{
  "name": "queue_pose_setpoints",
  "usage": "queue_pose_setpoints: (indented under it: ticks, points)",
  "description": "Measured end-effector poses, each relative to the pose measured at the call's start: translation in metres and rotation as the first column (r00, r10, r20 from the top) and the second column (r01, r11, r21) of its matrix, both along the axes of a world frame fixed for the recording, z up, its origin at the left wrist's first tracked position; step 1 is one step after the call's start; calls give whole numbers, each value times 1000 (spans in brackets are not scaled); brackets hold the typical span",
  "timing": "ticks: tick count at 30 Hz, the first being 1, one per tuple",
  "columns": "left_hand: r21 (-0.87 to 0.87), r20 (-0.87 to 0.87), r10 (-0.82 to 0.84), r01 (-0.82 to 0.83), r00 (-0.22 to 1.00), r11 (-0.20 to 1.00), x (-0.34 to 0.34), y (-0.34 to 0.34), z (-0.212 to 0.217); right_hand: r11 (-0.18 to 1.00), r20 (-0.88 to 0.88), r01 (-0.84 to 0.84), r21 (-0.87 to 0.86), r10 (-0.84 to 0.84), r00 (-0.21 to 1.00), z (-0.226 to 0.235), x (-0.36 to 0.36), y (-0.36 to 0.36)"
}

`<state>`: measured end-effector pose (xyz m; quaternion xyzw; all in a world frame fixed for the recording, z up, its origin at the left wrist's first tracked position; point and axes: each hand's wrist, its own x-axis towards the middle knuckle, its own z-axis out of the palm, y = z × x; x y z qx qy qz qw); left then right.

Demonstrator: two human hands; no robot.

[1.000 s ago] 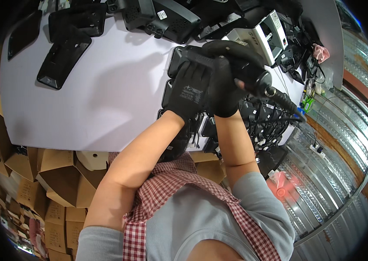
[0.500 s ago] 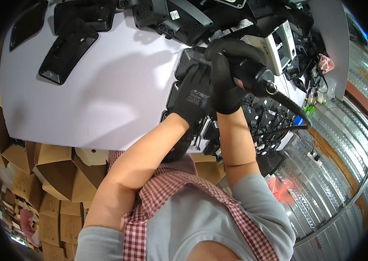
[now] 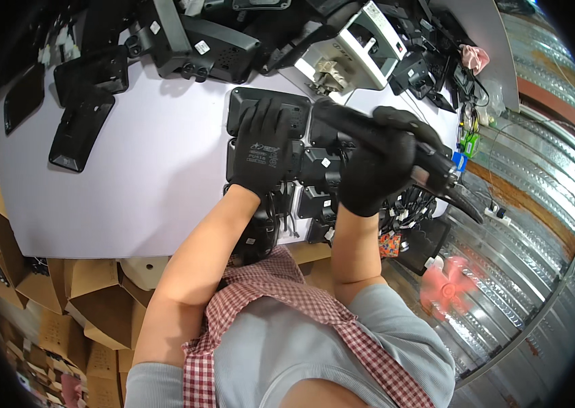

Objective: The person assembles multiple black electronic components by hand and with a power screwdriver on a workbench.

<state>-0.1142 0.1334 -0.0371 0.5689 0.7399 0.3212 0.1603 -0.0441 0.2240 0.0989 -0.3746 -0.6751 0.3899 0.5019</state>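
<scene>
My left hand [image 3: 259, 151], in a black glove, lies with its fingers stretched out over a flat black plastic housing [image 3: 298, 112]. Part of that housing is hidden under the fingers. In my right hand [image 3: 381, 160], also gloved in black, is a black power screwdriver [image 3: 352, 126], held tilted with its front end toward the upper left. Its tip is blurred, just right of the housing, and I cannot tell whether it touches anything. Below it stand more black housings [image 3: 318, 166] in close rows. A cable [image 3: 465, 204] trails from the tool's rear end.
A white box-shaped device [image 3: 349, 58] stands behind the screwdriver. Black units with speaker holes [image 3: 223, 47] crowd the far edge. Several dark flat panels [image 3: 80, 132] lie at the left of the white table [image 3: 145, 183]. Cardboard boxes [image 3: 100, 292] and a red fan [image 3: 447, 289] are below.
My hands have come apart: the right one drew back to the right with the screwdriver, and the left one now lies flatter on the housing. The whole view has shifted too.
</scene>
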Motion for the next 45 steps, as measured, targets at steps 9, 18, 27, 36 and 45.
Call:
queue_pose_setpoints:
  ticks: [9,18,27,36,45]
  points:
    - [53,14,-23,22,1000,998,5,5,3,997,-211,-77,1,76,975,-9,15,37]
    - [142,87,-73,60,994,988,12,-5,-5,998,-302,62,2,-59,951,-4,-10,41]
    - [30,135,-86,83,987,996,11,-11,-6,941,-463,-245,-234,114,879,-6,-6,-23]
    - [72,400,-68,43,914,997,-2,-5,9,898,-256,-436,-69,406,877,-49,-27,-52]
    - [405,542,-52,-206,839,891,-9,-19,-1,722,51,-692,14,690,722,-62,-26,-50]
